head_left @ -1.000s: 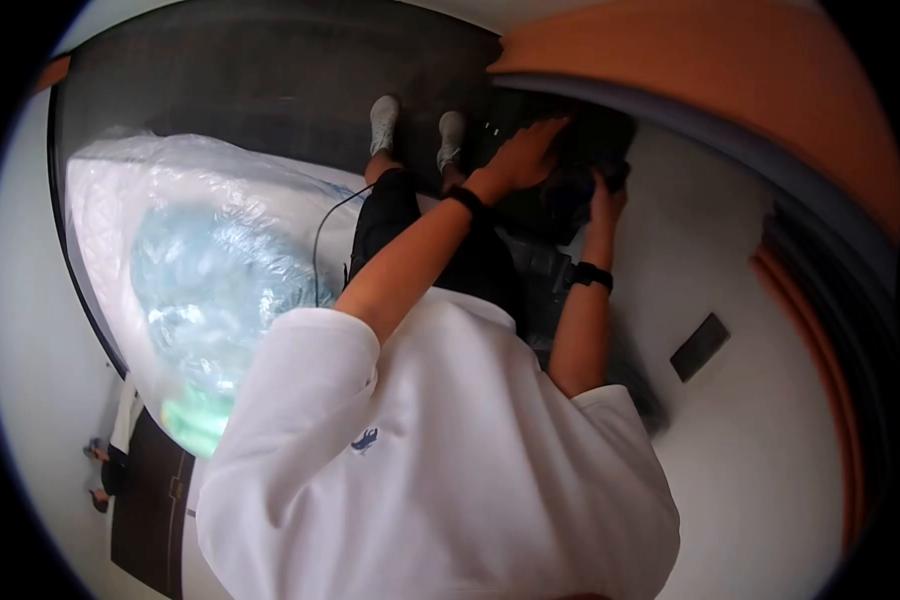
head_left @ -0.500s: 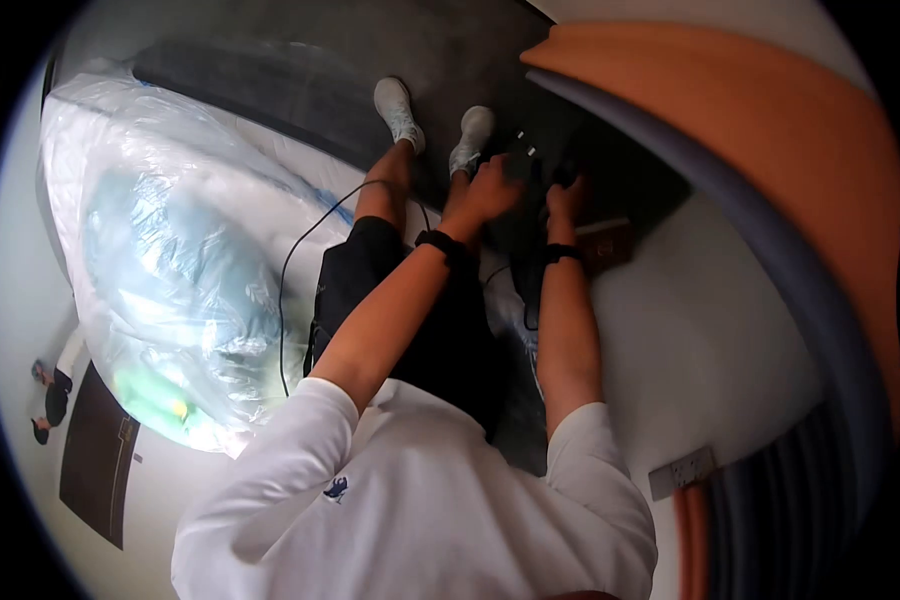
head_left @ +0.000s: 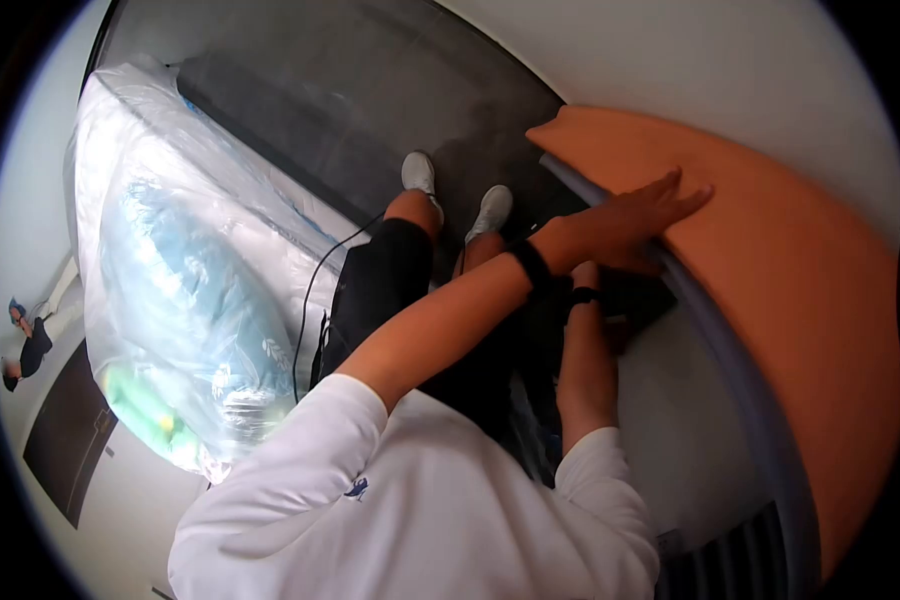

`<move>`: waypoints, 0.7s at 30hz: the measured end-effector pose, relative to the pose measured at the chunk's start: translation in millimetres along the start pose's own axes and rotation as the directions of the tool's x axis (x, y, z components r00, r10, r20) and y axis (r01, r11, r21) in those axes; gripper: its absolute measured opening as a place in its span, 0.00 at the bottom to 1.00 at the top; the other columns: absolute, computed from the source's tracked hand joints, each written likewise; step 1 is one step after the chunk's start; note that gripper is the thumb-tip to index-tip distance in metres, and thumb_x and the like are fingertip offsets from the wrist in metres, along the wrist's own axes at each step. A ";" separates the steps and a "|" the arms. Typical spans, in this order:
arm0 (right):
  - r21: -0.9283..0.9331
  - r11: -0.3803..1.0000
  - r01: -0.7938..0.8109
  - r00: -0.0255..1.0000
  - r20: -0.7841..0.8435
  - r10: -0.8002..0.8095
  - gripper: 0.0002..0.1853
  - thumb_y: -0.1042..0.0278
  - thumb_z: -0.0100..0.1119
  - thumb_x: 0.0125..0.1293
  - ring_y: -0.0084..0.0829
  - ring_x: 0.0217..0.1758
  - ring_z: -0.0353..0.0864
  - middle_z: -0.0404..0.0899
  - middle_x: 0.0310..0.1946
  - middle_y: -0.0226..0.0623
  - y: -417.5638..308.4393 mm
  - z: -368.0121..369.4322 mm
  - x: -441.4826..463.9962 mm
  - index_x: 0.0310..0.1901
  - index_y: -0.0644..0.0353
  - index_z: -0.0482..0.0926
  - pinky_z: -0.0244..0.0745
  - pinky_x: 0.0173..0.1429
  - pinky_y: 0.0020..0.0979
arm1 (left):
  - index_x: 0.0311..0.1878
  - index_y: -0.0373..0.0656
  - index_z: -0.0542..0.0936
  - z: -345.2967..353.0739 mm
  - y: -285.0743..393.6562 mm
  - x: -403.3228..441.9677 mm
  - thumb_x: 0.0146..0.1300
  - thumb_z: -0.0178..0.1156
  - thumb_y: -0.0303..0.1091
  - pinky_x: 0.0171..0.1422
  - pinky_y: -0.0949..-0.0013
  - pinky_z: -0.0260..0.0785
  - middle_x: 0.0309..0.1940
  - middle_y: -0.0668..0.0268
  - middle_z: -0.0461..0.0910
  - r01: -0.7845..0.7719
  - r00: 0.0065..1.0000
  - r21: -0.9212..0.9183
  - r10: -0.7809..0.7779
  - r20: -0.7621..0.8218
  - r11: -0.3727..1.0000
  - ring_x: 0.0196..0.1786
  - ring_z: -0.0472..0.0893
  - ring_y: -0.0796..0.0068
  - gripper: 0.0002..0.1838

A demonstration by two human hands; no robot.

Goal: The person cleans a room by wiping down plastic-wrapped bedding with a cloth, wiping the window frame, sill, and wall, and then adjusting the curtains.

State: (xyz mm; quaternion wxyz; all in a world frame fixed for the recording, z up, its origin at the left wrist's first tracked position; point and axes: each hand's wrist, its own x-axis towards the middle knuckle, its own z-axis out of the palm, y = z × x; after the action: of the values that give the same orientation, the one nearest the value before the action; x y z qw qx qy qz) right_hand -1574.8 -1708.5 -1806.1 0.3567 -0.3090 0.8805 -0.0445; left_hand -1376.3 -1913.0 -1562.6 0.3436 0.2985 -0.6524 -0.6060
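Observation:
My left hand reaches across to the right, its fingers stretched out and spread against the large orange curtain. The curtain's grey-blue edge runs beneath my palm. Below it, my right hand is low in the dark gap beside the curtain. Its fingers are hidden behind the left hand and in shadow, so what it holds cannot be made out. A black cord loops past my left leg. Each wrist wears a black band.
On the left lies a plastic-covered mattress, with light-blue bedding in clear plastic on it. My shoes stand on the dark grey floor. A brown door and a distant person show at far left.
My left hand has moved right and lifted from the dark floor area onto the curtain, fingers now spread. The right hand has become mostly hidden. The view has shifted.

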 end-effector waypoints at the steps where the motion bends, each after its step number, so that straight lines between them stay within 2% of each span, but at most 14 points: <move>1: -0.013 1.000 0.028 0.999 -0.015 -0.028 0.28 0.57 0.52 0.73 0.47 0.76 0.64 0.66 0.72 0.50 -10.1 -3.6 11.4 0.72 0.59 0.68 0.59 0.78 0.45 | 0.83 0.57 0.42 -2.9 1.9 12.1 0.54 0.74 0.31 0.72 0.52 0.67 0.78 0.36 0.46 0.045 0.993 0.027 -0.048 0.112 0.999 0.74 0.65 0.40 0.61; 3: -0.030 0.997 0.076 0.996 -0.032 -0.077 0.29 0.56 0.52 0.74 0.48 0.76 0.63 0.66 0.72 0.50 -18.0 -7.3 33.5 0.72 0.58 0.67 0.58 0.78 0.46 | 0.82 0.59 0.43 6.1 -10.4 22.6 0.54 0.74 0.31 0.69 0.52 0.69 0.78 0.37 0.47 0.069 0.969 0.066 -0.082 0.233 0.995 0.70 0.71 0.41 0.60; 5: -0.040 0.992 0.119 0.992 -0.046 -0.121 0.29 0.54 0.51 0.74 0.49 0.76 0.62 0.65 0.73 0.50 -13.7 -9.6 51.9 0.73 0.58 0.67 0.58 0.78 0.47 | 0.81 0.61 0.54 34.8 -39.5 20.4 0.58 0.71 0.39 0.63 0.52 0.73 0.69 0.35 0.63 0.027 0.996 0.159 -0.040 0.078 0.987 0.61 0.79 0.44 0.50; 6: -0.044 0.989 0.139 0.989 -0.051 -0.141 0.30 0.53 0.51 0.74 0.49 0.76 0.62 0.64 0.73 0.50 -10.1 -10.5 61.8 0.73 0.58 0.66 0.57 0.78 0.48 | 0.81 0.61 0.54 50.6 -50.2 23.4 0.58 0.71 0.39 0.63 0.52 0.73 0.69 0.35 0.63 0.008 0.995 0.163 -0.023 0.092 0.987 0.61 0.79 0.44 0.50; 8: -0.057 0.983 0.175 0.982 -0.058 -0.178 0.30 0.52 0.51 0.74 0.50 0.77 0.61 0.63 0.74 0.50 1.4 -14.8 81.2 0.73 0.57 0.66 0.57 0.78 0.49 | 0.75 0.53 0.64 79.1 -64.5 34.7 0.64 0.63 0.37 0.53 0.54 0.76 0.54 0.42 0.79 0.185 0.980 0.273 -0.199 0.024 0.944 0.49 0.84 0.48 0.36; 9: -0.063 0.979 0.192 0.979 -0.061 -0.196 0.31 0.51 0.51 0.75 0.51 0.77 0.61 0.63 0.74 0.50 8.3 -17.8 88.5 0.73 0.57 0.66 0.57 0.78 0.49 | 0.75 0.53 0.64 86.4 -70.7 45.6 0.64 0.63 0.37 0.53 0.54 0.76 0.54 0.42 0.79 0.165 0.983 0.279 -0.182 0.037 0.946 0.49 0.84 0.48 0.36; 11: -0.095 0.970 0.223 0.972 -0.054 -0.229 0.31 0.50 0.50 0.75 0.51 0.77 0.60 0.62 0.74 0.50 31.0 -26.5 92.3 0.74 0.57 0.65 0.56 0.78 0.50 | 0.66 0.47 0.72 93.2 -70.3 74.5 0.66 0.56 0.34 0.43 0.52 0.76 0.34 0.53 0.84 0.274 0.945 0.427 -0.324 0.048 0.862 0.38 0.85 0.52 0.24; 12: -0.120 0.964 0.237 0.967 -0.064 -0.246 0.31 0.49 0.50 0.75 0.52 0.77 0.60 0.62 0.75 0.50 44.9 -28.1 87.5 0.74 0.56 0.65 0.56 0.78 0.51 | 0.66 0.47 0.72 98.5 -70.3 84.3 0.66 0.56 0.34 0.43 0.52 0.76 0.34 0.53 0.84 0.223 0.956 0.440 -0.284 0.075 0.870 0.38 0.85 0.52 0.24; 14: -0.253 0.941 0.227 0.969 -0.037 -0.244 0.32 0.47 0.50 0.75 0.53 0.77 0.60 0.61 0.75 0.50 79.2 -27.9 65.9 0.74 0.56 0.64 0.55 0.78 0.52 | 0.59 0.43 0.74 116.4 -80.6 85.7 0.67 0.54 0.31 0.36 0.47 0.74 0.26 0.55 0.83 0.150 0.986 0.405 -0.109 -0.123 0.902 0.29 0.83 0.48 0.18; 15: -0.345 0.917 0.202 0.975 -0.015 -0.221 0.32 0.46 0.50 0.76 0.53 0.77 0.59 0.60 0.76 0.50 91.3 -21.0 45.9 0.74 0.56 0.64 0.55 0.78 0.52 | 0.59 0.43 0.74 107.3 -81.4 90.6 0.67 0.54 0.31 0.36 0.47 0.74 0.26 0.55 0.83 0.124 0.990 0.388 -0.089 -0.105 0.913 0.29 0.83 0.48 0.18; 17: -0.735 0.668 0.117 0.993 0.086 -0.079 0.34 0.44 0.44 0.76 0.57 0.78 0.56 0.57 0.77 0.51 129.5 25.6 13.6 0.76 0.54 0.60 0.51 0.78 0.60 | 0.58 0.43 0.75 59.7 -65.0 79.6 0.68 0.54 0.32 0.37 0.47 0.74 0.27 0.54 0.83 0.156 0.985 0.356 -0.121 -0.119 0.921 0.30 0.83 0.47 0.16; 18: -0.750 0.651 0.115 0.993 0.070 -0.095 0.34 0.44 0.44 0.76 0.57 0.78 0.56 0.57 0.77 0.51 86.3 19.1 -20.8 0.76 0.54 0.60 0.51 0.78 0.60 | 0.58 0.43 0.75 29.1 -44.0 58.0 0.68 0.54 0.32 0.37 0.47 0.74 0.27 0.54 0.83 0.145 0.985 0.342 -0.102 -0.139 0.929 0.30 0.83 0.47 0.16; 20: -0.855 0.478 0.200 0.960 0.270 0.081 0.34 0.44 0.44 0.76 0.54 0.78 0.58 0.59 0.76 0.51 -24.8 1.8 -121.5 0.76 0.55 0.61 0.51 0.79 0.59 | 0.58 0.43 0.76 -38.3 9.3 -0.1 0.69 0.55 0.35 0.40 0.46 0.74 0.30 0.52 0.84 0.144 0.985 0.265 -0.113 -0.130 0.953 0.36 0.83 0.46 0.16; 21: -0.868 0.458 0.193 0.966 0.251 0.070 0.34 0.44 0.44 0.76 0.54 0.78 0.58 0.59 0.76 0.51 -50.9 -1.8 -147.1 0.76 0.55 0.61 0.51 0.79 0.59 | 0.58 0.43 0.76 -70.4 36.3 -26.1 0.69 0.55 0.35 0.40 0.46 0.74 0.30 0.52 0.84 0.130 0.984 0.251 -0.094 -0.150 0.959 0.36 0.83 0.46 0.16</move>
State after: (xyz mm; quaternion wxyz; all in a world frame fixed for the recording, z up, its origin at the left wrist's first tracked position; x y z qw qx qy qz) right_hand -1468.3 -1665.0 -1701.2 0.2502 -0.4838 0.7104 0.4457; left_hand -1303.0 -1930.1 -1526.7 0.3104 0.4181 -0.6833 -0.5118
